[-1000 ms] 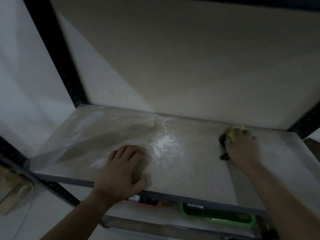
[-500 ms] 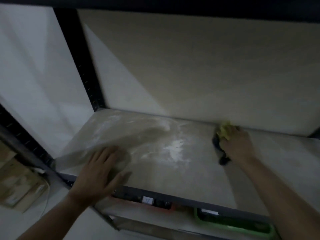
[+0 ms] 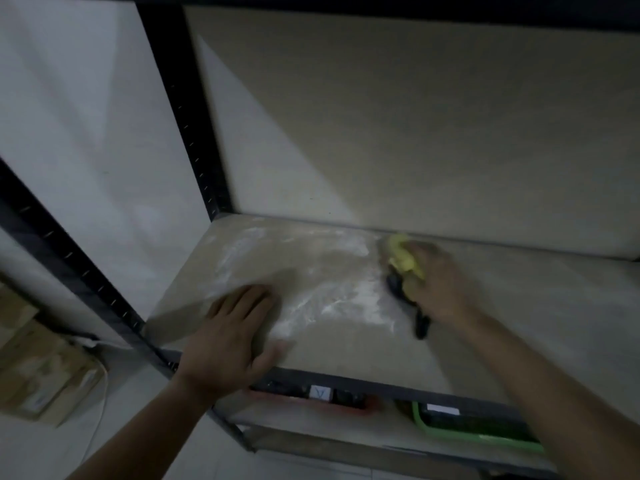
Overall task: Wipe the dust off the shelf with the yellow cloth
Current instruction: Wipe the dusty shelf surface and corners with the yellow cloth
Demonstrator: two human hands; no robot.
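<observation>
The shelf (image 3: pixel 519 306) is a pale board in a black metal rack, dimly lit. White dust (image 3: pixel 346 299) streaks its left and middle parts. My right hand (image 3: pixel 440 285) presses a bunched yellow cloth (image 3: pixel 403 259) onto the board near the back wall, at the right edge of the dust; a dark part of the cloth sticks out below the hand. My left hand (image 3: pixel 232 334) lies flat, palm down, fingers apart, on the front left part of the shelf.
Black rack posts stand at the back left (image 3: pixel 180 109) and front left (image 3: pixel 69 265). On the lower shelf sit a red tray (image 3: pixel 311 403) and a green tray (image 3: pixel 478 434). Cardboard boxes (image 3: pixel 41 368) stand on the floor at the left.
My right hand has carried the cloth leftward along the back of the shelf into the dust. The left hand stays flat on the front left; the view has shifted left.
</observation>
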